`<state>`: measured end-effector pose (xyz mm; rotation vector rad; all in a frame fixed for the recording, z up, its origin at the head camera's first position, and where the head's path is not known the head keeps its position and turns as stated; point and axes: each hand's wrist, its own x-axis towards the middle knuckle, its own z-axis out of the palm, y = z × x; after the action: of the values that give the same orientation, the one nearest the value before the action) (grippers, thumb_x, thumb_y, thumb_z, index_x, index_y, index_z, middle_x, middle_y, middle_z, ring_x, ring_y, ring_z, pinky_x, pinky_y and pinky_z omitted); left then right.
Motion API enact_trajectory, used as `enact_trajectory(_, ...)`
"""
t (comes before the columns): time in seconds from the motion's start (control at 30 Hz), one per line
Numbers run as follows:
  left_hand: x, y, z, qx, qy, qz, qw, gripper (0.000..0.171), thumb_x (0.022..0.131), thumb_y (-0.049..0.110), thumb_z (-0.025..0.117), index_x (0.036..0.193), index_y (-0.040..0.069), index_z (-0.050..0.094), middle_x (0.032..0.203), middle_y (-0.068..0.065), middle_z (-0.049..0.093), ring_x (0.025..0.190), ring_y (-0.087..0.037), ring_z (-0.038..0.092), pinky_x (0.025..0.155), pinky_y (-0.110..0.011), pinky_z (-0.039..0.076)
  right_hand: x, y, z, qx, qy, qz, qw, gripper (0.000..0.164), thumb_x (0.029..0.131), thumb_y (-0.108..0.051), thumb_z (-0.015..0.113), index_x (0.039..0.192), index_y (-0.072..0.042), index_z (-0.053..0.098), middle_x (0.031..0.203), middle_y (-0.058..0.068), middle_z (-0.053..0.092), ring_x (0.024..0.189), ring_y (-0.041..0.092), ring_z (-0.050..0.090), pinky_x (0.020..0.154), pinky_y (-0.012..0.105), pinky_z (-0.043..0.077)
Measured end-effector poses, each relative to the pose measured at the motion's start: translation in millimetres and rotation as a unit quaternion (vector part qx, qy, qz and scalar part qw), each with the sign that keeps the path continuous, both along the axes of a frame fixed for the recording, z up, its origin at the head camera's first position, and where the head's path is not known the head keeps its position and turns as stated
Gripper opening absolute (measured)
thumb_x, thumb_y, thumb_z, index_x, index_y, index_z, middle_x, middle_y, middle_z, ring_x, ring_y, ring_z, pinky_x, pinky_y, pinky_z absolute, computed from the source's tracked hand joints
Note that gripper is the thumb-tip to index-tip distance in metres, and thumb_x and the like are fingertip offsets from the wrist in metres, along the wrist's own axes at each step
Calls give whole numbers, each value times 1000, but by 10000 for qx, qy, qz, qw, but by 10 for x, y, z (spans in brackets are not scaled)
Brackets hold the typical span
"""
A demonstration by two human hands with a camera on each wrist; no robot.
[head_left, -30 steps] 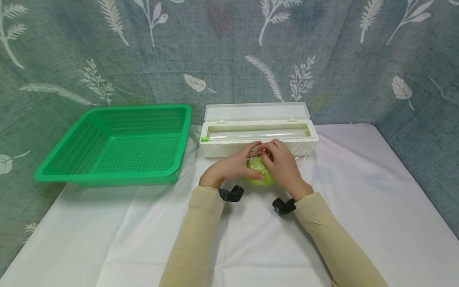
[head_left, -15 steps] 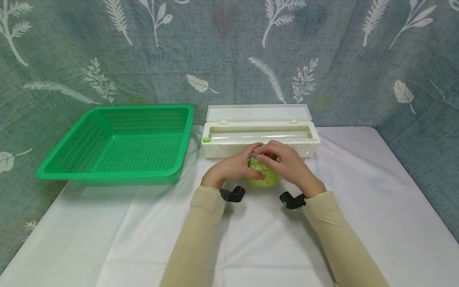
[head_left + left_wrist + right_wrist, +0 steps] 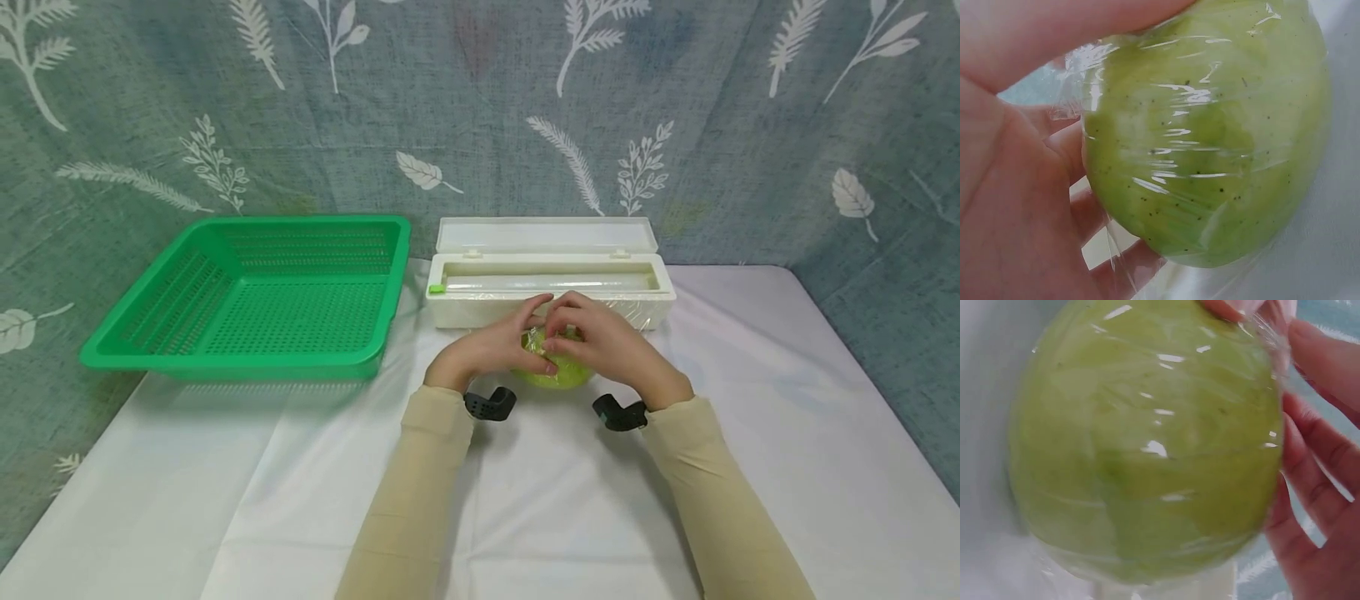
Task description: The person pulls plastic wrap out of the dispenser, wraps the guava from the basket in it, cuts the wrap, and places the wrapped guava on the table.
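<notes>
A round, yellow-green fruit with small dark specks sits on the white cloth, wrapped in shiny cling film. My left hand grips it from the left, the thumb over the near side and the fingers spread round the far side. Across from it, my right hand bends over the top, pinching gathered film between thumb and fingertips. Both hands partly cover the fruit in the head view. Close behind them stands a white cling film dispenser, its lid up and a roll inside.
A green perforated plastic basket is on the left of the table. White cloth covers the table, and a leaf-patterned grey-green curtain hangs at the back and sides.
My right hand has shifted rightward and turned over the fruit, still drawing film at its top. My left hand keeps its hold. The whole view has drifted slightly.
</notes>
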<state>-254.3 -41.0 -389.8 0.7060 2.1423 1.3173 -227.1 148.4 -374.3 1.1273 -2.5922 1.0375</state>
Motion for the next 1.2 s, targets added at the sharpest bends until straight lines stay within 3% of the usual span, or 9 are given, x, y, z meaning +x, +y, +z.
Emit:
enact_trajectory(0.17,-1,14,-1,59,42,7,10000,106,67,22,79,143,29,6,136,6,38,120,-9,37,100,-36,26,-29,-10,-72,-456,175,-153,9987,8,80,-16,65,83,-16,58,86,-7,58,79,10,54,70,30,45)
enact_trajectory(0.53,16,7,1,-123,117,163,9997,101,68,30,78,142,31,9,137,7,36,122,-6,33,99,-33,26,-71,-82,-254,-1281,-130,-813,9883,8,81,-17,63,86,-12,59,81,-4,57,74,11,53,66,29,44)
enact_trajectory(0.8,25,14,30,-84,172,186,9996,96,71,26,75,142,28,11,133,5,41,120,-7,36,99,-33,28,-81,-112,-238,-1052,-191,-1511,9827,12,81,-21,65,84,-10,60,82,-1,57,76,13,51,67,29,43)
enact_trajectory(1.0,45,23,36,-49,66,167,9998,94,71,23,75,142,28,13,134,3,39,117,-10,39,97,-32,31,-71,-106,-225,-1024,-687,-1912,9738,17,81,-25,65,87,-9,62,86,2,61,78,17,56,70,32,45)
enact_trajectory(1.2,54,28,47,-297,150,208,9992,91,72,28,74,141,31,15,140,2,30,122,-13,32,98,-35,29,-92,-91,-235,-1079,-1134,-2114,9648,18,82,-29,64,85,-12,61,83,2,58,77,18,52,66,32,41)
